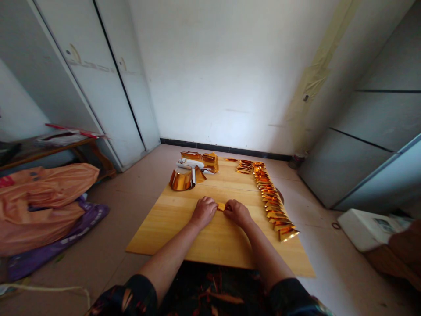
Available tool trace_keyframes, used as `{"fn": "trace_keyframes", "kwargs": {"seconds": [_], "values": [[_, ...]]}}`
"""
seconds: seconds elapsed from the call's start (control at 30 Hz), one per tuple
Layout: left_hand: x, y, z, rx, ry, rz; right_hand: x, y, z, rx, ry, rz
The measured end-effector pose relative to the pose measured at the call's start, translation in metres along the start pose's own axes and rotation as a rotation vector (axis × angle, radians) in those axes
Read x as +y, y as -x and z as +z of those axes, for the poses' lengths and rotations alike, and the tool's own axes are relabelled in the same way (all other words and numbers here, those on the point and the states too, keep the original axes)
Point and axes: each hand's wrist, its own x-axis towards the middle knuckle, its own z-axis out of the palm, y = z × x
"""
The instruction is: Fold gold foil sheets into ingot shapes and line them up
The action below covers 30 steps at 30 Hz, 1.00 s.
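Gripping a small gold foil piece [221, 206] out over the middle of the wooden tabletop [161, 232], pinching its left end with the left hand [205, 211] and its right end with the right hand [237, 212]. Curling the fingers in on both sides, so closing both hands on it, though not making out the thumbs too well. Reaching in across the near edge with bare forearms, wearing dark patterned sleeves [140, 292]. Over on the right, seeing a long row of folded gold pieces [271, 202], running from the far corner down toward the near side, overlapping and catching plenty of light. Also spotting a smaller bunch of folded pieces [245, 166] just left of the row's far end. At the far left, noticing flat gold foil stacks [210, 162], a curled gold foil sheet [182, 181] in front, plus a white bundle [191, 163] in between, not being able to tell exactly what kind. Beyond all that, facing a plain white wall [213, 79]. Down on the floor, getting a crumpled orange bag [49, 188] lying over a purple bag [88, 219] to the left, and a white box [365, 228] to the right.
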Motion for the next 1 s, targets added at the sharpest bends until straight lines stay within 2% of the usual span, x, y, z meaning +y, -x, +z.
{"fn": "trace_keyframes", "kwargs": {"seconds": [0.13, 0.33, 0.5, 0.6, 0.7, 0.8, 1.0], "values": [[-0.002, 0.000, 0.002, 0.003, -0.031, 0.003, -0.002, 0.002, 0.002, 0.021, 0.046, -0.018], [-0.002, 0.000, 0.004, 0.011, -0.021, -0.022, -0.006, 0.007, 0.014, 0.116, 0.259, -0.009], [0.002, -0.001, 0.001, 0.027, 0.010, -0.060, -0.002, 0.009, 0.026, 0.187, 0.335, -0.081], [0.006, -0.003, 0.002, 0.058, 0.091, -0.152, 0.000, 0.009, 0.028, 0.222, 0.341, -0.114], [0.013, -0.005, 0.004, 0.084, 0.203, -0.329, 0.001, 0.009, 0.029, 0.267, 0.329, -0.136], [0.022, -0.007, 0.003, 0.055, 0.255, -0.462, 0.002, 0.009, 0.030, 0.286, 0.313, -0.145], [0.034, -0.007, -0.004, 0.022, 0.245, -0.513, 0.003, 0.008, 0.032, 0.280, 0.275, -0.114]]}}
